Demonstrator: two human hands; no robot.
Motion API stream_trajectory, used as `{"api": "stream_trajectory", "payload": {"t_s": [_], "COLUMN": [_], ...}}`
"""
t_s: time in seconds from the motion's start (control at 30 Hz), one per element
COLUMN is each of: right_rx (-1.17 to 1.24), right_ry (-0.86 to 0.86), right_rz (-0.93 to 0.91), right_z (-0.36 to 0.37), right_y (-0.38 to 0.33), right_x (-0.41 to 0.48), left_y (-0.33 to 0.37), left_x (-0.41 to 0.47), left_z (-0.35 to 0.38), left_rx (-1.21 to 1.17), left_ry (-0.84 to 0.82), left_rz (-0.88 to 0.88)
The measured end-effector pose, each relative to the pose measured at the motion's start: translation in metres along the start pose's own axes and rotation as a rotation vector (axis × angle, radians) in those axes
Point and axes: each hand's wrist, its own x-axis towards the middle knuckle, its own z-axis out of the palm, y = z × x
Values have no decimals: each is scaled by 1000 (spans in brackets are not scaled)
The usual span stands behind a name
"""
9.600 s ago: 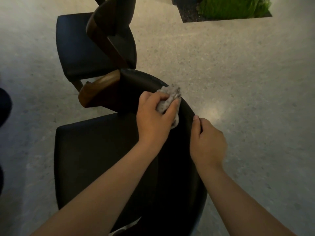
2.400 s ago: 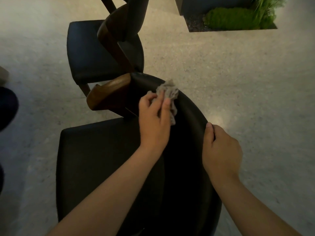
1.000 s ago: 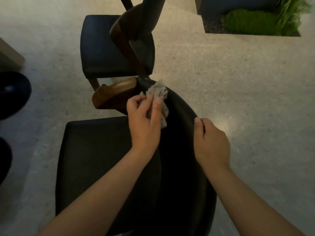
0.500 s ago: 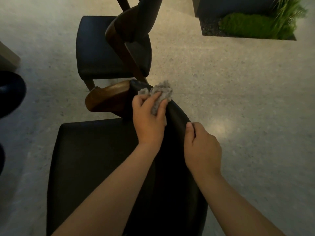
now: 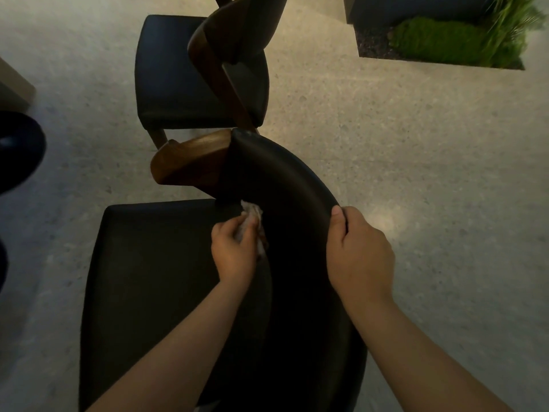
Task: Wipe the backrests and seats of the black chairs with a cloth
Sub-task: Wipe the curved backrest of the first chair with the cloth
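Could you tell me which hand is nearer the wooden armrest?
Left. The left hand, holding the cloth, is below the armrest; the right hand grips the backrest rim farther off.

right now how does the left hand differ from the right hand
The left hand grips the cloth; the right hand grips only the top edge of the backrest. The left hand sits low on the backrest's inner face, near the seat; the right hand sits higher, at the rim. Both work on the same backrest.

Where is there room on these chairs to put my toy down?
The near seat is bare left of the left hand; the far seat is bare too. Crowded: the backrest, with the cloth and the right hand.
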Motion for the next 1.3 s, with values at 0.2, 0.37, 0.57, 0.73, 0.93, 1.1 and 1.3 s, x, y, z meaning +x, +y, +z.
{"api": "stream_trajectory", "payload": {"t_s": [0.2, 0.37, 0.57, 0.73, 0.93, 1.1, 1.3], "right_rx": [7, 9, 15, 23, 15, 15, 8], "right_ry": [10, 15, 27, 26, 35, 38, 44], "right_rz": [-4, -13, -16, -23, -24, -27, -20], "right_z": [1, 1, 3, 3, 2, 2, 2], "right_y": [-1, 1, 4, 4, 4, 4, 4], "right_x": [0, -1, -1, 0, -1, 0, -1], "left_y": [32, 3, -36, -77, -16, -12, -4], "left_x": [-13, -13, 18, 27, 4, 8, 17], "left_z": [18, 36, 18, -11, 5, 22, -7], "left_rx": [-136, 84, 171, 306, -7, 146, 316], "left_ry": [-66, -9, -184, -302, -63, -208, -263], "left_rz": [246, 255, 13, -140, 143, 57, 28]}}
